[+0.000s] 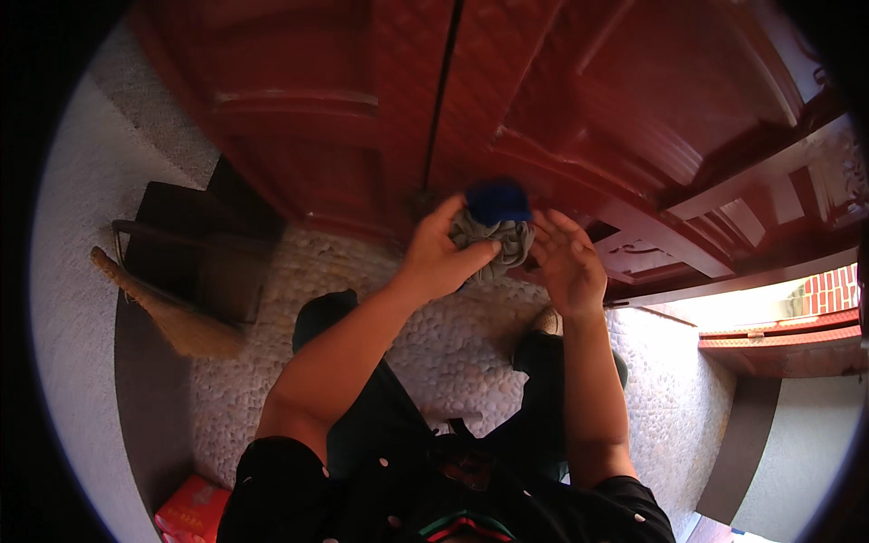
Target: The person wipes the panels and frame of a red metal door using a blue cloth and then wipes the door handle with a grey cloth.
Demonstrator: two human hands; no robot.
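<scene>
My left hand (438, 254) holds a bunched-up grey cloth (516, 237), with its thumb pressed across the front of the folds. A dark blue piece of fabric (499, 201) sits at the top of the bundle; I cannot tell whether it is part of the same cloth. My right hand (574, 265) is just right of the bundle, fingers spread and palm partly turned towards it. Its fingertips come close to the fabric, but whether they touch is unclear. Both hands are in front of a dark red panelled double door (407, 122).
A straw broom (187, 332) and a dark long-handled dustpan (231, 285) are at the left wall. A red box (193, 509) bearing writing lies at lower left. Pebbled floor (461, 353) runs beneath me. On the right, bright light enters past a red sill (781, 336).
</scene>
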